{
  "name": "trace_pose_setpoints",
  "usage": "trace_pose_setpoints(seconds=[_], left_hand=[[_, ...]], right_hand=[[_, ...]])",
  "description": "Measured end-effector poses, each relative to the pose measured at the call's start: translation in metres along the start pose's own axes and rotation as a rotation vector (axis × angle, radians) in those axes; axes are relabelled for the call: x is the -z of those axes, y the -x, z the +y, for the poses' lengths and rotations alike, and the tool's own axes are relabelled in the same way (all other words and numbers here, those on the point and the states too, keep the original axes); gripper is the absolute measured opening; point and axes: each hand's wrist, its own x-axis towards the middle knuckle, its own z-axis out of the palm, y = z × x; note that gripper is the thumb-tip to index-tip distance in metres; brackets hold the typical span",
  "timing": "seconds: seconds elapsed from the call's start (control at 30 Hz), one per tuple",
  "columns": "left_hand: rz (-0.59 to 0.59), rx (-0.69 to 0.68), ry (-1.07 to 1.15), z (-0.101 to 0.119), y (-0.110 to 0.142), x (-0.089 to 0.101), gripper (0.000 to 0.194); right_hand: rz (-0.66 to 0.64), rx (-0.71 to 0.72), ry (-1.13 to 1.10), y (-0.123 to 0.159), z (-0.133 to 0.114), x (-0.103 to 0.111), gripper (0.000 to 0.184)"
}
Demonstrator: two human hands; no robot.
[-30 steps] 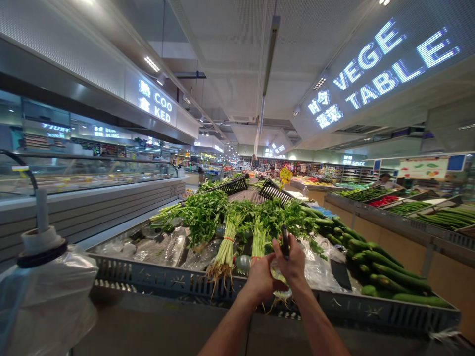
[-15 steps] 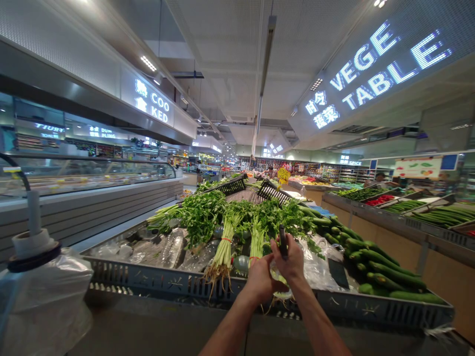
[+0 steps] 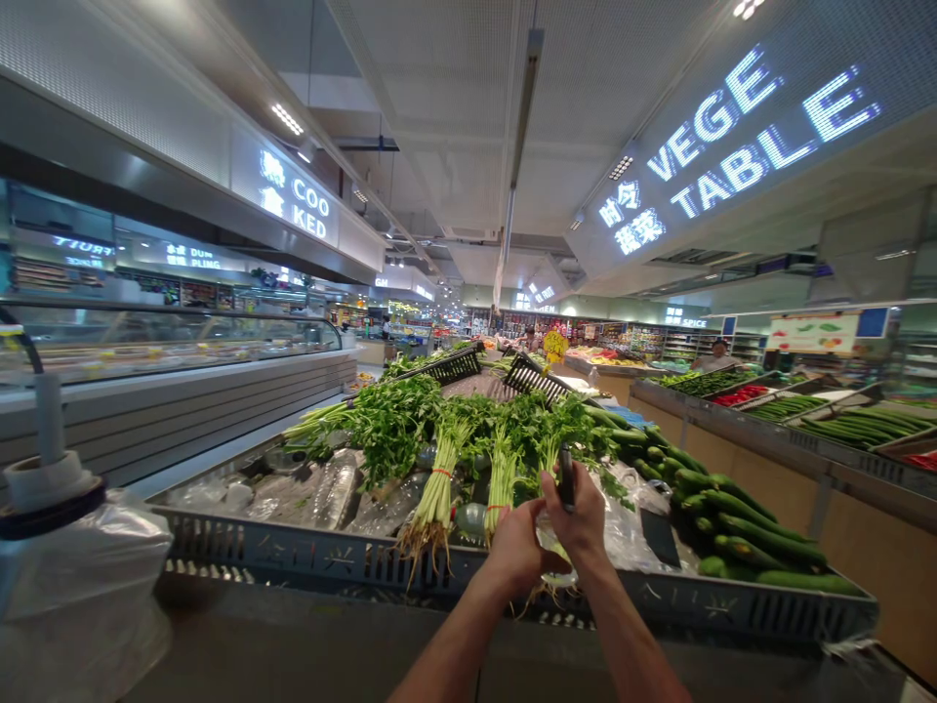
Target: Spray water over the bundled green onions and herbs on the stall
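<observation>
My right hand (image 3: 584, 517) is closed around a slim black object (image 3: 566, 475) that stands up from the fist; its kind cannot be made out. Beside it, my left hand (image 3: 516, 549) curls its fingers inward with the two hands touching. What the left fingers grip is hidden. A pale, rounded, shiny edge (image 3: 560, 579) shows just below the hands. Leafy green bunches lie right behind: a bunch with a red band and roots (image 3: 441, 478) at left, and another banded bunch (image 3: 501, 478) next to my left hand. Roots (image 3: 538, 594) hang under the hands over the crate's edge.
A grey slotted crate edge (image 3: 307, 557) runs along the front. Cucumbers (image 3: 747, 517) are heaped at right, with clear plastic (image 3: 630, 522) beside them. A plastic bag roll on a stand (image 3: 80, 586) is at near left. A person (image 3: 717, 356) stands far right behind other vegetables.
The view has shifted slightly, so the stall sits a little further left. My hands stay together in nearly the same pose, and the black object appears slightly turned.
</observation>
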Motion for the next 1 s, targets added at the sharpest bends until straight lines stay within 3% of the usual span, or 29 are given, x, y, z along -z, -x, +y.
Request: trace_pose_setpoints(seconds=[0.63, 1.0], left_hand=[[-0.075, -0.015, -0.006, 0.008, -0.009, -0.018, 0.063], [-0.062, 0.016, 0.015, 0.01, -0.01, -0.015, 0.059]], right_hand=[[0.059, -0.056, 0.099, -0.005, 0.018, 0.017, 0.034], [0.072, -0.032, 0.068, -0.006, 0.017, 0.014, 0.036]])
